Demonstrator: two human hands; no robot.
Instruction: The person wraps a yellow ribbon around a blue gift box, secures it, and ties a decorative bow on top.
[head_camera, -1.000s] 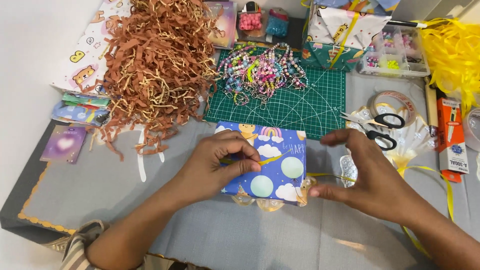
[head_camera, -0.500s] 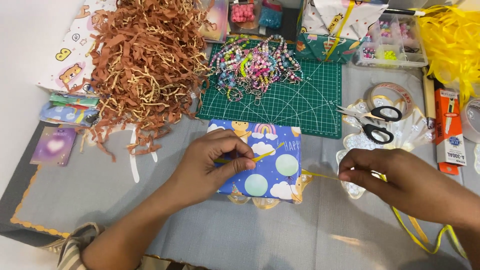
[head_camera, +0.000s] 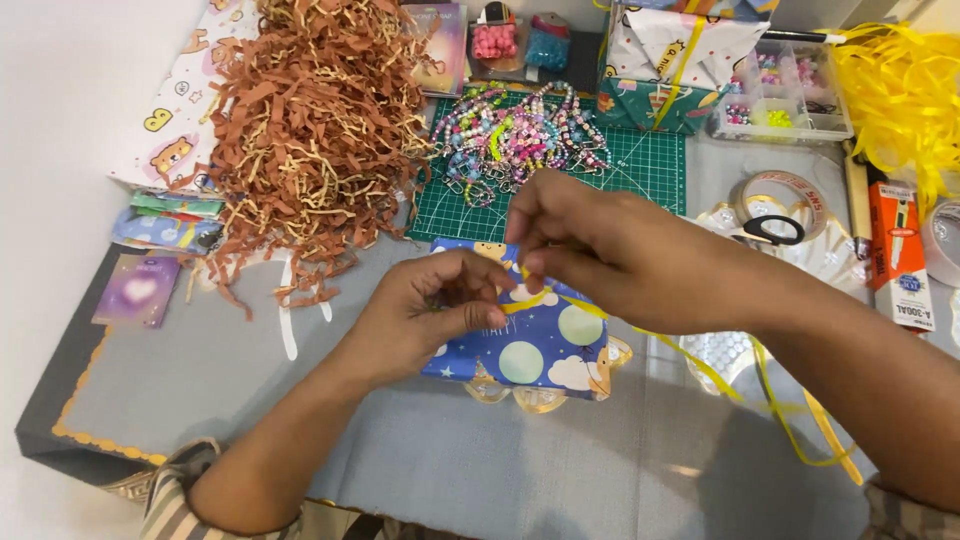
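Note:
A small box wrapped in blue paper with clouds and pale circles (head_camera: 545, 345) lies on the grey cloth near the middle. My left hand (head_camera: 430, 315) rests on its left part and pinches a thin yellow ribbon (head_camera: 700, 365) against the top. My right hand (head_camera: 590, 245) is above the box, its fingertips pinched on the same ribbon close to the left hand. The ribbon trails off to the lower right across the cloth.
A heap of brown shredded paper (head_camera: 310, 120) fills the upper left. Beaded bracelets (head_camera: 520, 135) lie on a green cutting mat (head_camera: 650, 170). Tape roll (head_camera: 790, 195), scissors (head_camera: 770, 230), a bead organiser (head_camera: 790, 100) and loose yellow ribbon (head_camera: 900, 90) sit at right.
My right hand has moved from the right of the box up and left over it, carrying the ribbon toward my left hand. My left hand has stayed on the box.

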